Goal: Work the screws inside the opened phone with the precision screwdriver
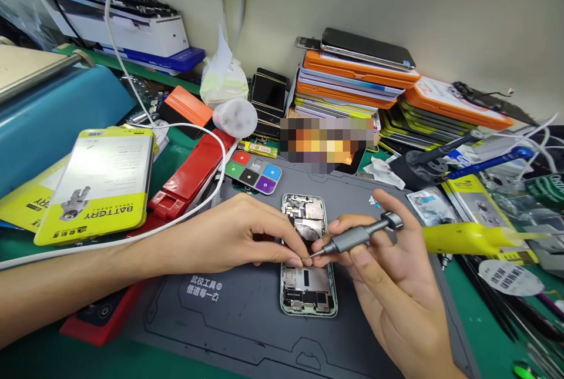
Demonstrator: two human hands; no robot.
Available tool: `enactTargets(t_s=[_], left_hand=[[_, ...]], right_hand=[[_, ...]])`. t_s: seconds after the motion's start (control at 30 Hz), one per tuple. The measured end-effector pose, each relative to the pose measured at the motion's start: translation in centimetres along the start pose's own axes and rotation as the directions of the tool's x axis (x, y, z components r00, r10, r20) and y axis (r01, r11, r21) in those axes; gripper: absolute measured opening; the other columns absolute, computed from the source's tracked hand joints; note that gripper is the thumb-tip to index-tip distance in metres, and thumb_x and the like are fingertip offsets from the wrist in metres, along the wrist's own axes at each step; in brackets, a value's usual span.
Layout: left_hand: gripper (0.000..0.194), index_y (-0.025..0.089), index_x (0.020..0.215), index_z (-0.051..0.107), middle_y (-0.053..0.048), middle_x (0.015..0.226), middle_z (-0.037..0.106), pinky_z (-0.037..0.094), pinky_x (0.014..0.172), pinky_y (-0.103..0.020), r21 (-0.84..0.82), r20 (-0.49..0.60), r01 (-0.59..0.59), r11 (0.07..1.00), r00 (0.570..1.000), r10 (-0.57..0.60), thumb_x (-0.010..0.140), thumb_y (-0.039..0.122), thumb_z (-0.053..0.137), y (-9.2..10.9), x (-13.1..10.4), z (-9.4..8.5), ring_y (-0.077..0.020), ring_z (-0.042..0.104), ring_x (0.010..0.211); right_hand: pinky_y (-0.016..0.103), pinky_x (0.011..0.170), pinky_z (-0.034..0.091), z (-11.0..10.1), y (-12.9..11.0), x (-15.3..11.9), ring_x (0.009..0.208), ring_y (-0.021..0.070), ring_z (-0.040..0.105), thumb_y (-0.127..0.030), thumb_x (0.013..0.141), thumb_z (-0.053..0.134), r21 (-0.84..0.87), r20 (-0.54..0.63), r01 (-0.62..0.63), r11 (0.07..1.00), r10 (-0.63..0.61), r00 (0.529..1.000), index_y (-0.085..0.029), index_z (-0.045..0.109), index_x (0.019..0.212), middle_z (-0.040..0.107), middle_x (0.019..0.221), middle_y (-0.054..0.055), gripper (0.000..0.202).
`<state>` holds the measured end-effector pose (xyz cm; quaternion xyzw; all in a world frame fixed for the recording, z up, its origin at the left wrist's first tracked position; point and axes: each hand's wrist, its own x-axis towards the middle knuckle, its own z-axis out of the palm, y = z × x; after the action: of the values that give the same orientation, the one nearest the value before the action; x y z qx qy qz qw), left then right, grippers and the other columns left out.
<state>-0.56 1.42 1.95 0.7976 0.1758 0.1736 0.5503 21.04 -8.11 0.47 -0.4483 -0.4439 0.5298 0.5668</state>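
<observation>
An opened phone with bare inner parts lies upright in the picture on a dark grey mat. My right hand grips a grey screwdriver, which slants down to the left over the middle of the phone. Its thin tip meets the fingertips of my left hand. The thumb and index finger of that hand are pinched together above the phone; whatever lies between them is too small to make out.
Left of the mat are a yellow battery pack, a red tool and a white cable. Behind stand a magnetic colour pad and stacked orange cases. A yellow bottle and tweezers lie right.
</observation>
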Motion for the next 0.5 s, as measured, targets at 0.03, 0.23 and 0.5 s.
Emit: enactTargets(t_s=[0.03,0.23,0.5], left_hand=[[0.021,0.015,0.106,0.076,0.002,0.103,0.075,0.048,0.086,-0.008,-0.001,0.0,0.001,1.0,1.0,-0.001,0.095,0.026,0.061,0.02,0.0,0.01,-0.0038,0.068,0.094],[0.02,0.017,0.105,0.076,0.003,0.1,0.075,0.048,0.08,-0.008,-0.012,0.001,0.011,1.0,1.0,-0.011,0.094,0.026,0.062,0.18,-0.07,0.09,-0.003,0.067,0.086],[0.022,0.025,0.109,0.075,0.006,0.098,0.073,0.047,0.072,-0.011,0.01,-0.009,0.091,0.996,0.996,-0.091,0.094,0.037,0.062,-0.25,-0.12,0.3,-0.0028,0.064,0.075]], right_hand=[[0.037,0.073,0.065,-0.01,0.03,-0.03,0.092,0.0214,0.069,-0.016,0.098,0.048,0.008,0.005,-0.001,1.0,0.001,1.0,-0.036,0.032,0.143,0.062,0.106,0.008,0.052],[0.034,0.075,0.064,0.02,-0.06,-0.09,0.091,0.0194,0.069,-0.016,0.099,0.045,0.019,0.026,-0.004,1.0,0.004,1.0,-0.035,0.03,0.145,0.062,0.106,0.008,0.052],[0.032,0.075,0.063,-0.19,-0.46,0.14,0.088,0.0182,0.069,-0.016,0.099,0.042,0.098,0.022,-0.038,0.995,0.036,0.999,-0.035,0.029,0.145,0.062,0.105,0.006,0.052]])
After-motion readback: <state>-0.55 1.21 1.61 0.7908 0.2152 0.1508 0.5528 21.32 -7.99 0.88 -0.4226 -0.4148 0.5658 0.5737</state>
